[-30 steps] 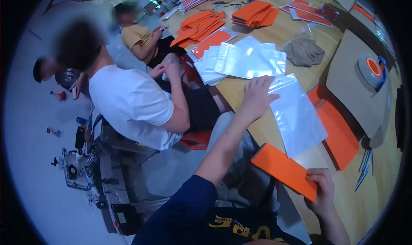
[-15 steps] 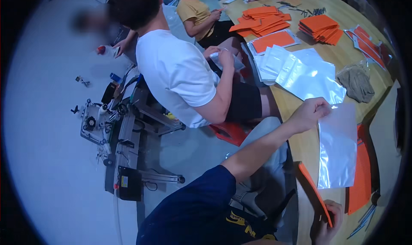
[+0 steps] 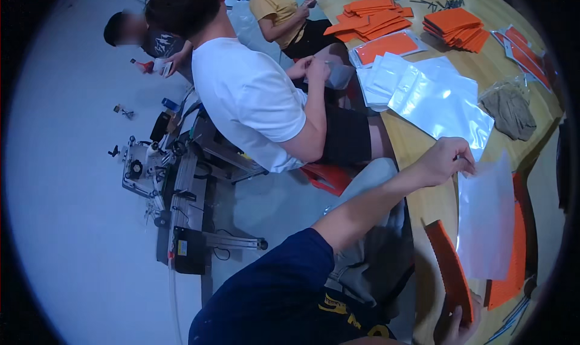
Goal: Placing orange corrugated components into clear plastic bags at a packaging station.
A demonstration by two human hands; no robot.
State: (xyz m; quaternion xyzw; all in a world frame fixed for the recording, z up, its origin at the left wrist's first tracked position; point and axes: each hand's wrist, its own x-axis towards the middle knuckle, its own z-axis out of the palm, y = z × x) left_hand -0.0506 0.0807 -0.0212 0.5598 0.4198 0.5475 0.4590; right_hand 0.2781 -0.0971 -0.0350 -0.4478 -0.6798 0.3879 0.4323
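My left hand (image 3: 448,161) pinches the top edge of a clear, milky plastic bag (image 3: 485,224), which hangs over the right side of the table. Low in the view, my right hand (image 3: 462,325) grips the lower end of a flat orange panel (image 3: 450,266) with a ridged edge, tilted up from the tabletop. The bag and the held panel are apart at the top and close together lower down. Partly behind the bag lies another orange panel (image 3: 510,266) on the table. Thin dark rods (image 3: 509,322) lie beside it, near my right hand.
Silvery plastic bags (image 3: 438,100) are fanned out beyond my left hand. Farther off are stacked orange panels (image 3: 456,28), a bagged panel (image 3: 386,47) and a brown bundle in plastic (image 3: 509,111). A co-worker in white (image 3: 254,97) sits close on the left, near a machine (image 3: 157,170).
The bag has shifted slightly right and turned in my left hand. My right hand has turned the held orange panel so that more of its face shows.
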